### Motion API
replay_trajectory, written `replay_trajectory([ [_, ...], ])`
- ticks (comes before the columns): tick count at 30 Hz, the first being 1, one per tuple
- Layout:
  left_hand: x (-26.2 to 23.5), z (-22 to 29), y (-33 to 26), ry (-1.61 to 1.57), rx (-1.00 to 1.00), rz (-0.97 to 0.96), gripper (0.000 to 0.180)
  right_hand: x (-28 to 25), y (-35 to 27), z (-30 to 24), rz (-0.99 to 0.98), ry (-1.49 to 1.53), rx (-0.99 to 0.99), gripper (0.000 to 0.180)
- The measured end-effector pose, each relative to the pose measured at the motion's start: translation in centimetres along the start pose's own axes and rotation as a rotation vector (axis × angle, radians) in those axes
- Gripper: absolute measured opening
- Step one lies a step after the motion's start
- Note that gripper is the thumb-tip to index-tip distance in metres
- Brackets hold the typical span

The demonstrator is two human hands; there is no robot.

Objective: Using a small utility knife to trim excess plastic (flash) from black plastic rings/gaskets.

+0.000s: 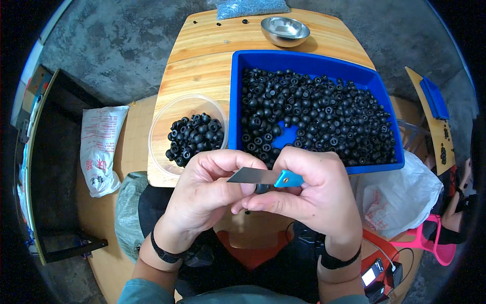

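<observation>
My right hand (319,190) is closed around the blue handle (289,179) of a small knife, whose flat steel blade (253,176) points left across my fingers. Beneath the blade, a small round black part (262,188) shows between the fingertips of both hands. My left hand (205,190) pinches at this part, its thumb close to the blade; fingers and blade hide most of the piece. Just beyond my hands stands a blue tray (314,57) heaped with black ball-shaped parts (329,109). A round clear tub (158,152) at the left holds more of them.
A steel bowl (285,31) and a few tiny black pieces (245,22) sit at the far end of the wooden table (202,63). White sacks (101,147) lie at both sides. At the far right, another person's arm (454,213) shows near a pink stool (440,248).
</observation>
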State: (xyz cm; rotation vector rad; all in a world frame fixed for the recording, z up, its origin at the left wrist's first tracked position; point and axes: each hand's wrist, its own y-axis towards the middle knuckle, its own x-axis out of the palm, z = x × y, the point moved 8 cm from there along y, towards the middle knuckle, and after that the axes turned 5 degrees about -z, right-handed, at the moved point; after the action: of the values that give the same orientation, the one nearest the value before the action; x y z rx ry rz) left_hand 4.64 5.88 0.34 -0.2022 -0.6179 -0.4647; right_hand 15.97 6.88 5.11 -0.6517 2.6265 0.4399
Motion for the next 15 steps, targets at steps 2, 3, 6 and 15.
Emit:
replay_trajectory([
  [2,-0.1,-0.1,-0.1,0.010,-0.002,0.011,0.020,0.2,-0.1,0.1,0.006,0.018,-0.013,0.041],
  [3,-0.3,-0.1,-0.1,0.019,-0.005,0.021,0.021,0.3,0.0,0.2,0.004,0.021,-0.013,0.041],
  [6,-0.5,-0.2,-0.2,0.011,-0.002,0.027,0.021,0.4,0.0,0.2,-0.010,-0.014,-0.015,0.041],
  [15,-0.6,-0.1,-0.3,-0.020,-0.025,0.048,0.022,0.6,0.3,-0.9,0.032,-0.227,-0.081,0.041],
])
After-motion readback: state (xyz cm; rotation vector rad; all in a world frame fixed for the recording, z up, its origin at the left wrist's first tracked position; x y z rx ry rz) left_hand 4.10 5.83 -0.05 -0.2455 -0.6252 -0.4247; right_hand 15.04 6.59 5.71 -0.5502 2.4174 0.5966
